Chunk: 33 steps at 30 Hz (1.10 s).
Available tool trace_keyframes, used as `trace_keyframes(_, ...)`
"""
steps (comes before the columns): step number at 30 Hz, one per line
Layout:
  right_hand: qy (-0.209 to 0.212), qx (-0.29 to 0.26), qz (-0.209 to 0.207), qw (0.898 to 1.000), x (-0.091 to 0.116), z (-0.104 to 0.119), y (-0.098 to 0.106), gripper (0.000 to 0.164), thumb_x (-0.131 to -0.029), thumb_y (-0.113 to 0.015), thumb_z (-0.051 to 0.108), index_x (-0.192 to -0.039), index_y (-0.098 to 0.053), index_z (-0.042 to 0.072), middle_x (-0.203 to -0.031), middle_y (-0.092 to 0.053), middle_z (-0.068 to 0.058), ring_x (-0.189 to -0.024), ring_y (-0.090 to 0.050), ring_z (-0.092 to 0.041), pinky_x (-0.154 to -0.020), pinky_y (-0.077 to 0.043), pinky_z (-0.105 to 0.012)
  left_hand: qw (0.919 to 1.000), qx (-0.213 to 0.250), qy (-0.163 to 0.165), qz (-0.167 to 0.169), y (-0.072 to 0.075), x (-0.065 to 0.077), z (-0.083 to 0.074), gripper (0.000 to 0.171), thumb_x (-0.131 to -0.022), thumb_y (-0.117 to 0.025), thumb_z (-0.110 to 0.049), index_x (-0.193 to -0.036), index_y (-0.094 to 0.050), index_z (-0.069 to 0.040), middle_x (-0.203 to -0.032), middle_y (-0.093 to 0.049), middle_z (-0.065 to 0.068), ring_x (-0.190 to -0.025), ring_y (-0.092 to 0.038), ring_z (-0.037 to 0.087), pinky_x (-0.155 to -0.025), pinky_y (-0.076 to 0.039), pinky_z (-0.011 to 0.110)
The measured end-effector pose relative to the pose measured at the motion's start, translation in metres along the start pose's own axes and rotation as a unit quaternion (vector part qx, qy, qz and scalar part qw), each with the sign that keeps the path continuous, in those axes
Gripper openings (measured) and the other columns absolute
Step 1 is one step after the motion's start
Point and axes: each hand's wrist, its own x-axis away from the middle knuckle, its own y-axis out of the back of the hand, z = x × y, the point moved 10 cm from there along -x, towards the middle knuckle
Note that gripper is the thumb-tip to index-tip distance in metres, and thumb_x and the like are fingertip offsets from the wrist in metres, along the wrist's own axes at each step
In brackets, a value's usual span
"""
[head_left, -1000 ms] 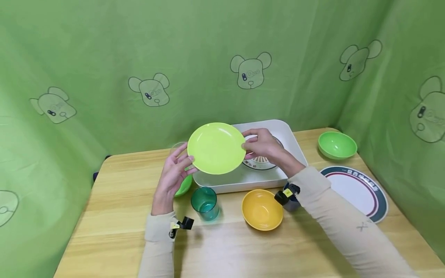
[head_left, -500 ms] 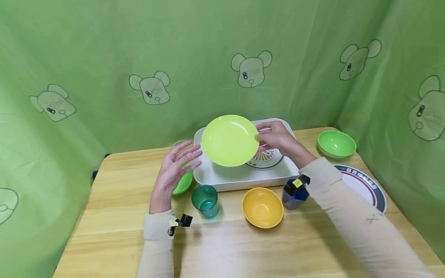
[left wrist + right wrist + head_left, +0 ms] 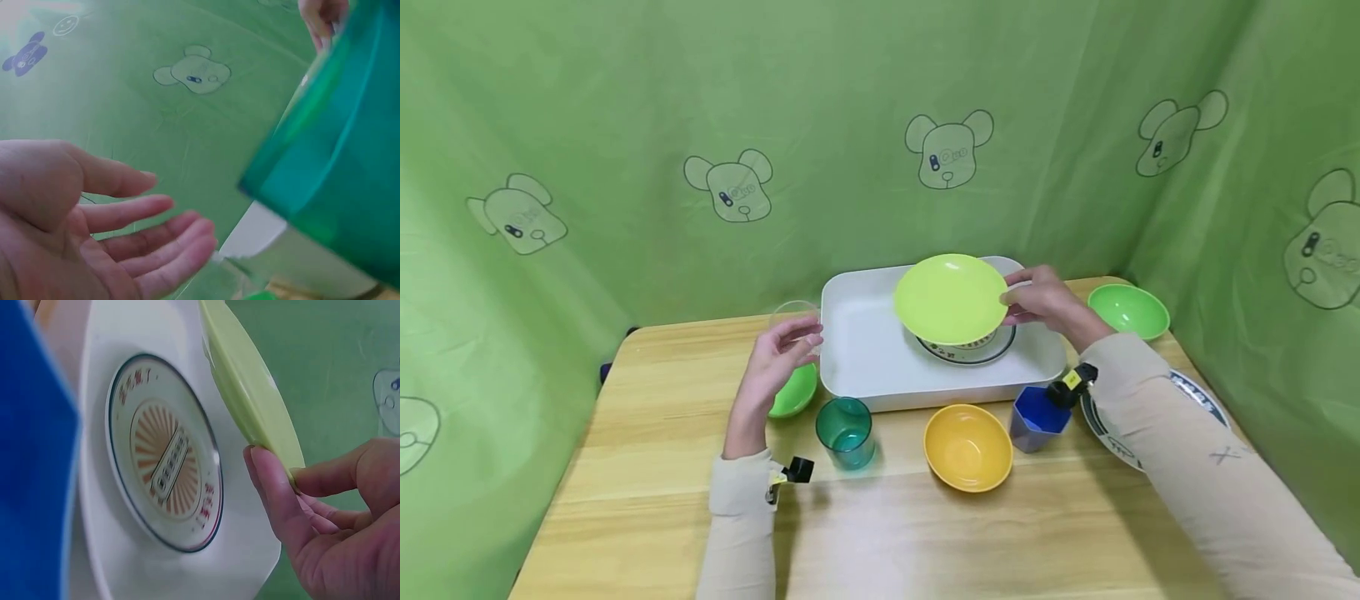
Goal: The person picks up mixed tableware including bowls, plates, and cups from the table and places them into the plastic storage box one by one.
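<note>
My right hand [image 3: 1041, 298] pinches the right rim of a yellow-green plate [image 3: 951, 298] between thumb and fingers. The plate hangs above a white tray [image 3: 861, 350], over a white patterned plate [image 3: 165, 453] that lies in it. In the right wrist view a gap separates the two plates. My left hand [image 3: 778, 358] holds nothing; its fingers are relaxed beside the tray's left edge, as the left wrist view [image 3: 125, 231] confirms. Below that hand sit a green bowl [image 3: 793, 392] and a teal cup [image 3: 846, 433].
In front of the tray stand an orange bowl [image 3: 967, 448] and a blue cup [image 3: 1037, 419]. Another green bowl [image 3: 1127, 308] is at the back right. A large rimmed plate [image 3: 1202, 396] lies partly under my right forearm. A clear glass [image 3: 793, 310] shows behind my left hand.
My left hand has let go of the yellow-green plate and its fingers have drawn in slightly. The right hand has carried the plate rightward, over the patterned plate.
</note>
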Motion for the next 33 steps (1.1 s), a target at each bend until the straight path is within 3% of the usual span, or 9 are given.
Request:
trace_keyframes(4,-0.015,-0.004,0.009,1.0,-0.003,-0.01,0.008,0.057,-0.099,-0.054,-0.007,-0.149,-0.03,-0.018,-0.082,-0.068,-0.012,-0.064,-0.071,-0.015,-0.07,-0.064,-0.029,0.9951,-0.096,-0.021,0.011,-0.003,0.0,-0.002,0.038,-0.101,-0.058,-0.001,-0.136,-0.056,0.014,-0.136,-0.058,0.032,-0.124,-0.058,0.046,-0.102,-0.054,0.048)
trace_keyframes(9,-0.022,-0.001,0.032,0.999,-0.005,-0.019,0.011,0.054,-0.098,-0.053,-0.01,-0.145,-0.029,-0.021,-0.08,-0.068,-0.013,-0.063,-0.071,-0.016,-0.071,-0.064,-0.031,0.9783,-0.202,-0.042,0.02,-0.008,0.0,-0.003,0.034,-0.1,-0.059,0.0,-0.132,-0.061,0.011,-0.132,-0.063,0.027,-0.121,-0.062,0.04,-0.106,-0.051,0.05)
trace_keyframes(17,-0.035,0.018,0.048,0.998,-0.012,-0.032,0.011,0.057,-0.098,-0.053,-0.01,-0.146,-0.025,-0.023,-0.083,-0.066,-0.017,-0.063,-0.071,-0.018,-0.068,-0.064,-0.03,0.9778,-0.206,0.002,0.038,-0.016,0.002,0.013,0.038,-0.1,-0.056,0.001,-0.136,-0.057,0.012,-0.129,-0.061,0.035,-0.121,-0.062,0.044,-0.092,-0.06,0.043)
trace_keyframes(21,-0.038,0.028,0.05,0.998,-0.016,-0.036,0.01,0.054,-0.098,-0.053,-0.01,-0.144,-0.028,-0.023,-0.086,-0.066,-0.018,-0.063,-0.071,-0.018,-0.068,-0.064,-0.03,0.9749,-0.221,0.009,0.025,-0.016,0.0,0.018,0.035,-0.098,-0.059,0.003,-0.132,-0.06,0.011,-0.127,-0.064,0.033,-0.118,-0.065,0.042,-0.091,-0.061,0.043)
trace_keyframes(28,-0.041,0.046,0.045,0.997,-0.018,-0.037,0.009,0.051,-0.098,-0.054,-0.009,-0.141,-0.031,-0.024,-0.093,-0.063,-0.022,-0.064,-0.07,-0.017,-0.068,-0.064,-0.029,0.9586,-0.284,-0.005,0.016,-0.021,-0.004,0.015,0.035,-0.093,-0.067,0.006,-0.127,-0.064,0.011,-0.125,-0.066,0.031,-0.115,-0.066,0.045,-0.097,-0.057,0.049)
trace_keyframes(33,-0.04,0.07,0.045,0.996,-0.016,-0.036,0.006,0.046,-0.099,-0.052,-0.009,-0.138,-0.035,-0.025,-0.096,-0.064,-0.025,-0.065,-0.07,-0.015,-0.068,-0.063,-0.027,0.9543,-0.298,-0.004,0.018,-0.024,-0.004,0.016,0.035,-0.092,-0.068,0.006,-0.127,-0.064,0.01,-0.127,-0.065,0.03,-0.116,-0.065,0.045,-0.098,-0.056,0.051)
